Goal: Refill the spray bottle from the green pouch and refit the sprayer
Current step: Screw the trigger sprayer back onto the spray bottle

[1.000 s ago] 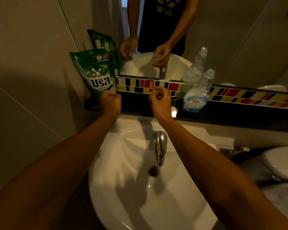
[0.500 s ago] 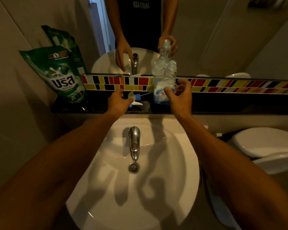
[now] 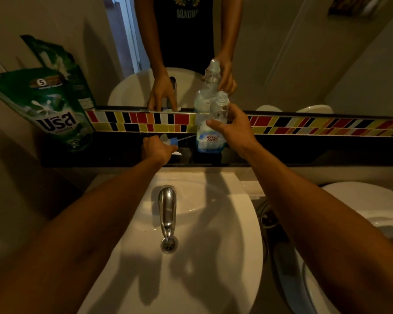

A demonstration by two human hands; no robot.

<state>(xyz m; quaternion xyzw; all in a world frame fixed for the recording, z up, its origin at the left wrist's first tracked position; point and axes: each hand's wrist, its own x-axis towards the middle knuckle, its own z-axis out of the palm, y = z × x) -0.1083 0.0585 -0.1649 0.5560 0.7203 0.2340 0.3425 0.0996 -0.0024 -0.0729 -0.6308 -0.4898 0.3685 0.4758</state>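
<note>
The right hand [image 3: 235, 130] is wrapped around the upper body of the spray bottle [image 3: 211, 134], fingers curled across its narrow waist just below the open neck. The bottle stands upright on the dark ledge [image 3: 304, 152] behind the sink [image 3: 225, 223], its blue-labelled base touching the ledge. The left hand [image 3: 157, 150] is closed over the sprayer [image 3: 171, 141], which lies on the ledge just beside the bottle; its blue collar and thin dip tube stick out past the knuckles toward the bottle.

The bottle is clear thin plastic and looks mostly empty, so it is probably light and would dent if squeezed hard; the waist where the right hand sits seems the soundest place to hold it. The sprayer is rigid, but its tube is slender and likely bends easily, so it is better gripped at the head. Well to the left of the left hand, the green pouch [image 3: 55, 109] leans against the wall; it looks soft, floppy and possibly slick, best held with support under its base.

Counted: one bottle, one sprayer, one pouch; the doubles are mirror reflections. One tap [image 3: 167, 209] sits below the hands.
</note>
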